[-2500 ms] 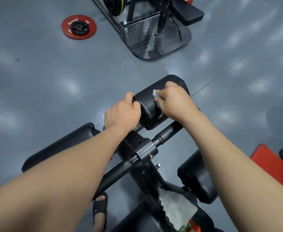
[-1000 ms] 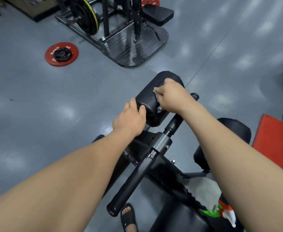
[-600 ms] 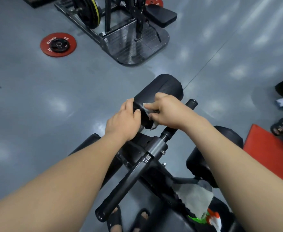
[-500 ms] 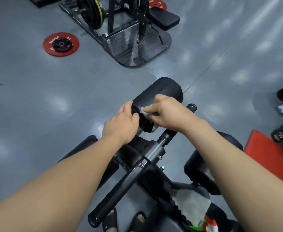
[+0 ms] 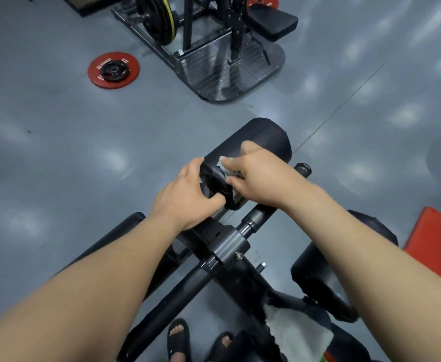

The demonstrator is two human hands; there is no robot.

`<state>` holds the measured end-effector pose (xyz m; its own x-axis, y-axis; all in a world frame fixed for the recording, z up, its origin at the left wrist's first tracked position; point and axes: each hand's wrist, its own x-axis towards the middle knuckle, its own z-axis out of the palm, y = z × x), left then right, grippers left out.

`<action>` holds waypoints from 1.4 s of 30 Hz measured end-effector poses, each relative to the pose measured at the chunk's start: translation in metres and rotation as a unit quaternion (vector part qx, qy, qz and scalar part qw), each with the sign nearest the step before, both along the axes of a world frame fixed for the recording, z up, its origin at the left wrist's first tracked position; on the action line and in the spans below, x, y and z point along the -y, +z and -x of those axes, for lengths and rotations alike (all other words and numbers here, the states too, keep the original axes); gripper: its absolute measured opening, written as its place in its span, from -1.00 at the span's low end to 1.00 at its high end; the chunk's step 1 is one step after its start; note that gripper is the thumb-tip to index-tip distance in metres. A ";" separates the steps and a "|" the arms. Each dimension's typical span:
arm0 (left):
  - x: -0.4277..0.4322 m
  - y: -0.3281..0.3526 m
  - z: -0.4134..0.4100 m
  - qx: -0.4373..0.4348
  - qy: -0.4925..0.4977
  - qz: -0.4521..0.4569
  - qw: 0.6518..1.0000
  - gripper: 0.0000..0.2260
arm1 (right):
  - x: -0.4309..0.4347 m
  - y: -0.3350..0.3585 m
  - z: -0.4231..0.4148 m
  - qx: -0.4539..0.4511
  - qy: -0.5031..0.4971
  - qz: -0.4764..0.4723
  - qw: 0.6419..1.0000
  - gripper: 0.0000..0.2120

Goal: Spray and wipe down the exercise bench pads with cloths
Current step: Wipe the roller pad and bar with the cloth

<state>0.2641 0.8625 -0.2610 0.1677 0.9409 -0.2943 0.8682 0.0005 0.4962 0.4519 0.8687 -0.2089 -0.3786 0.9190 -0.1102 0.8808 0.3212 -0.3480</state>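
Note:
A black roller pad (image 5: 261, 138) sticks out at the top of the bench frame (image 5: 230, 246). My left hand (image 5: 185, 197) grips the pad's near end, thumb and fingers curled round its edge. My right hand (image 5: 261, 176) pinches a small pale cloth (image 5: 226, 164) and presses it on the near part of the pad. A second, larger cloth (image 5: 297, 333) lies draped over the bench at the bottom right. More black pads (image 5: 316, 278) sit lower right and lower left (image 5: 125, 228).
A red weight plate (image 5: 113, 70) lies on the grey floor at upper left. A weight machine with a metal footplate (image 5: 230, 71) stands at the top. A red mat (image 5: 438, 246) lies at the right edge. My sandalled feet (image 5: 179, 338) show at the bottom.
My right hand has drawn the cloth from the far middle of the roller pad back to its near end. My left hand has stayed on the pad's end.

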 end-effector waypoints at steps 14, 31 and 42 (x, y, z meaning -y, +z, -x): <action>-0.001 -0.002 0.003 0.006 0.000 -0.021 1.000 -0.18 | -0.031 0.003 -0.015 0.098 -0.132 -0.032 0.986 -0.84; 0.000 0.001 0.003 0.008 -0.014 0.001 1.000 -0.10 | -0.049 -0.001 -0.053 0.045 -0.213 -0.055 0.974 -0.80; -0.002 -0.003 0.002 0.007 -0.011 -0.020 1.000 -0.25 | -0.043 0.000 -0.042 0.010 -0.063 -0.002 0.998 -0.84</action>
<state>0.2617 0.8640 -0.2644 0.1912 0.9481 -0.2540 0.8611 -0.0379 0.5070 0.4935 0.9122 -0.2087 -0.2572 0.9597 -0.1134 0.9212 0.2080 -0.3287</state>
